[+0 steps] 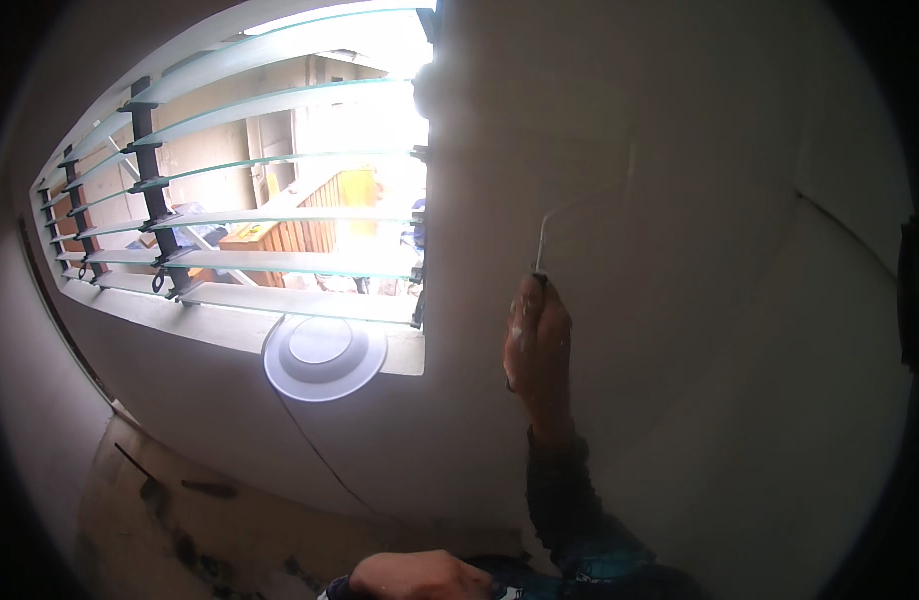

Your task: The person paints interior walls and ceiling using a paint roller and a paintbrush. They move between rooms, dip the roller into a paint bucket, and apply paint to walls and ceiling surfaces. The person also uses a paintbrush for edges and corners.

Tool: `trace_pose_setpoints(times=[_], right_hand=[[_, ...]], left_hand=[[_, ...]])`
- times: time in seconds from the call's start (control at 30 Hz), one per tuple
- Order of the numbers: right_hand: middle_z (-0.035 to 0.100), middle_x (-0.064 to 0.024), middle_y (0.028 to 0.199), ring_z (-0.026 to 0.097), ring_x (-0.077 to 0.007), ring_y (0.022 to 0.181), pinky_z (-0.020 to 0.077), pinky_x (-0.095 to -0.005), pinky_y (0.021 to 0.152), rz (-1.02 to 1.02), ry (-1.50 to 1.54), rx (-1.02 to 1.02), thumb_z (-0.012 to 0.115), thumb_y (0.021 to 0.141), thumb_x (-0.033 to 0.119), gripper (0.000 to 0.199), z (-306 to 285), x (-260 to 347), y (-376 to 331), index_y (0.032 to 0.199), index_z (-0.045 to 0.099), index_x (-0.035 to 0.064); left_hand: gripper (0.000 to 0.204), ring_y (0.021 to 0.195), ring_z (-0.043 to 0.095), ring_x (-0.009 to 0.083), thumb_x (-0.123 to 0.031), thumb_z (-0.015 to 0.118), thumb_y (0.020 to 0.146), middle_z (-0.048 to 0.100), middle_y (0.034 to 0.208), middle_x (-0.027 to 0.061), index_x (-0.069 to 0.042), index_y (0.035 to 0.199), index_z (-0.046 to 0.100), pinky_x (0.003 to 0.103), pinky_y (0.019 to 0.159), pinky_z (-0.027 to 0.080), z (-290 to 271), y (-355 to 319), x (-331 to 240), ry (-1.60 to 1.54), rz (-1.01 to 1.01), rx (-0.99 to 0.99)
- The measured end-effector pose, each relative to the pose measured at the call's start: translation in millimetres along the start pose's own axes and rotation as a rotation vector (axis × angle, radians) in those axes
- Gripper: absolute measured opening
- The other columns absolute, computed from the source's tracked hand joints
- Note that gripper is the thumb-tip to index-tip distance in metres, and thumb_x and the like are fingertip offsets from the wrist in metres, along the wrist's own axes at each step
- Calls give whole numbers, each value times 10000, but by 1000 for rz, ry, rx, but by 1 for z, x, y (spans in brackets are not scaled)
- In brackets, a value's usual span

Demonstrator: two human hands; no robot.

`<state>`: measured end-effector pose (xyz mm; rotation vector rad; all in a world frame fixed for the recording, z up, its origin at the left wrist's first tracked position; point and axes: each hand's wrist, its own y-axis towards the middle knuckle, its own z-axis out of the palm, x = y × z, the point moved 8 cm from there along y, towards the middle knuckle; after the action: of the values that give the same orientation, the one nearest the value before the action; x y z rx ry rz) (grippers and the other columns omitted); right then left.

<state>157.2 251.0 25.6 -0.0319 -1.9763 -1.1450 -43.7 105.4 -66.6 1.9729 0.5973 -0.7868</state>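
My right hand (537,335) is raised in front of the pale wall (479,220), to the right of the window. It is closed around the handle of a paint roller (542,240), whose thin wire frame rises from the fist and bends to the right toward the wall. The roller's head blends into the dim wall and is hard to make out. Pale smears show on the fingers. Low at the picture's bottom edge is my left hand (419,575), seen from its back, with its fingers mostly hidden.
A louvred window (279,215) with glass slats and dark frames fills the upper left. At its sill hangs a round white dish-shaped thing (326,360), a thin cord trailing below. Dark marks cover the floor (119,490). A dark object (911,295) stands at the right rim.
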Motion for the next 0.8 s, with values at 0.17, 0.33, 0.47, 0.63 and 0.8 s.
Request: trace_pose_setpoints(times=[0.17,0.33,0.47,0.63,0.8], right_hand=[[489,-175,672,507,-329,535,377,-446,519,-304,-241,-92,397,1083,209,274,23,-3,-28,964,491,-20],[498,-186,626,520,-409,538,401,-482,522,188,-62,108,434,1068,276,315,25,-88,-138,956,494,-13],[500,-111,618,531,-288,522,437,-426,518,329,269,207,443,1071,292,309,43,-103,-172,956,502,11],[508,-49,709,522,-162,570,474,-351,549,556,1086,460,465,1080,348,307,61,-79,-186,1001,512,54],[437,-43,682,432,-144,524,413,-320,477,644,1221,508,520,1047,422,360,80,-91,-204,973,501,71]], left_hand=[[304,817,632,218,-169,707,919,656,950,132,-45,1184,624,336,699,509,-50,-92,34,229,-334,-907],[286,887,700,216,-148,645,977,689,1007,146,-11,1220,577,317,701,554,-65,-114,82,644,-819,-1438],[373,1054,660,403,-162,560,1014,620,1154,280,25,1329,490,444,898,522,-41,-108,163,469,-673,-1215],[411,1121,612,460,-147,478,1023,586,1196,305,45,1379,404,452,949,485,-22,-107,172,474,-713,-1321],[378,891,626,459,-326,519,1025,646,884,225,20,968,661,483,806,506,-23,-97,130,832,-369,-1540]])
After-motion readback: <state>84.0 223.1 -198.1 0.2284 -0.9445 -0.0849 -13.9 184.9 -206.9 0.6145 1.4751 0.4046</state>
